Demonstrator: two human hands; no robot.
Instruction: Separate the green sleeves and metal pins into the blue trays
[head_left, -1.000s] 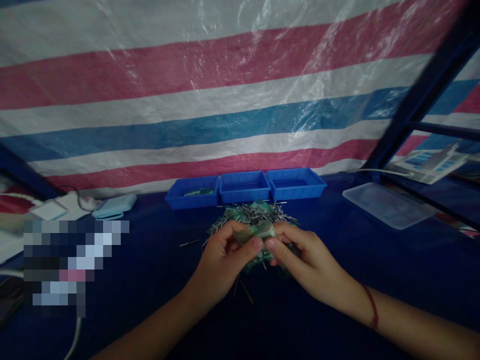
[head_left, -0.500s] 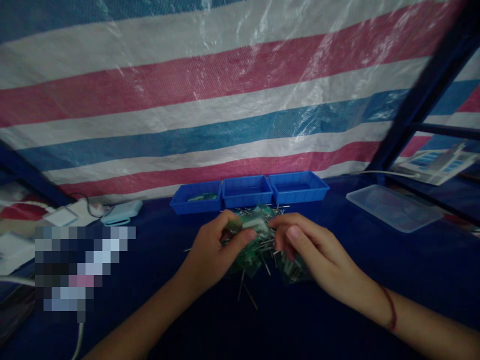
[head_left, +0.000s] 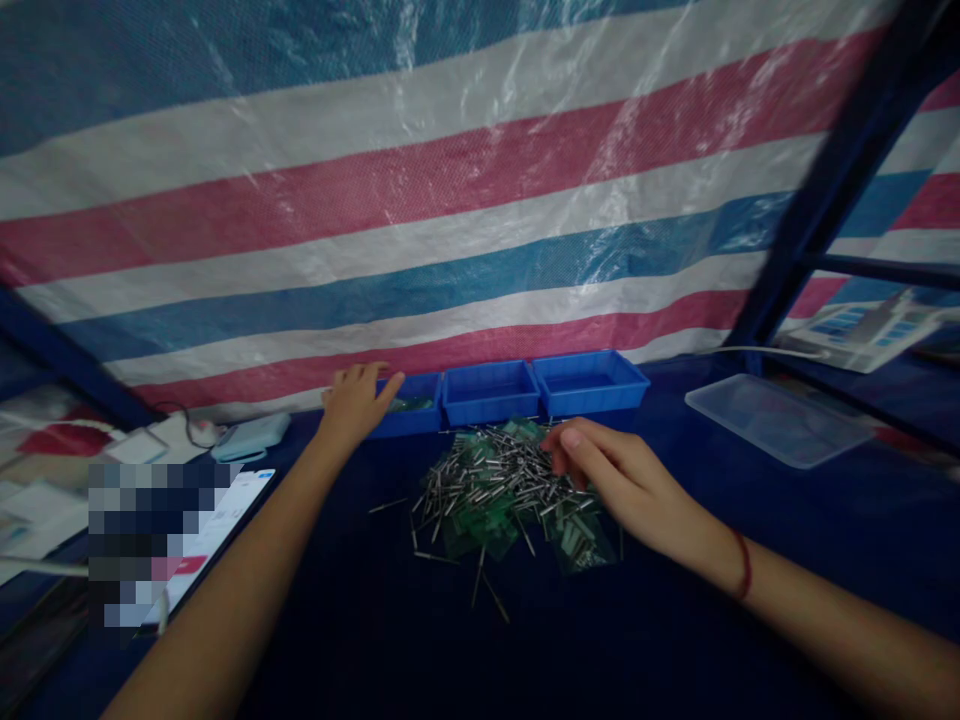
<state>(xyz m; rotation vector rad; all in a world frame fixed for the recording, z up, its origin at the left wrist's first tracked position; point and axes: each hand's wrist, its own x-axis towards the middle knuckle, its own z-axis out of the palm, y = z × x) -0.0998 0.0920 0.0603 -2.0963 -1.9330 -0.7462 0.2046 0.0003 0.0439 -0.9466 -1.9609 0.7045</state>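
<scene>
My left hand (head_left: 358,402) is over the left blue tray (head_left: 409,420), fingers apart, with nothing seen in it. Some green packets (head_left: 412,403) lie inside that tray. On the dark blue table is a pile of thin metal pins (head_left: 487,475) mixed with green plastic packets (head_left: 480,525). At the right edge of the pile is my right hand (head_left: 600,465), its fingers curled together; what they hold, if anything, is hidden. A clear packet with pale pieces (head_left: 581,542) lies just below it.
The middle blue tray (head_left: 491,408) and right blue tray (head_left: 592,399) stand behind the pile. To the right lies a clear plastic lid (head_left: 780,425). A phone (head_left: 225,530), partly pixelated, and a light blue case (head_left: 253,437) are at the left. Striped sheeting hangs behind.
My left hand has moved from the pile up and left to the left tray; its fingers have opened and the pale packet they held is gone from them. My right hand stays beside the pile.
</scene>
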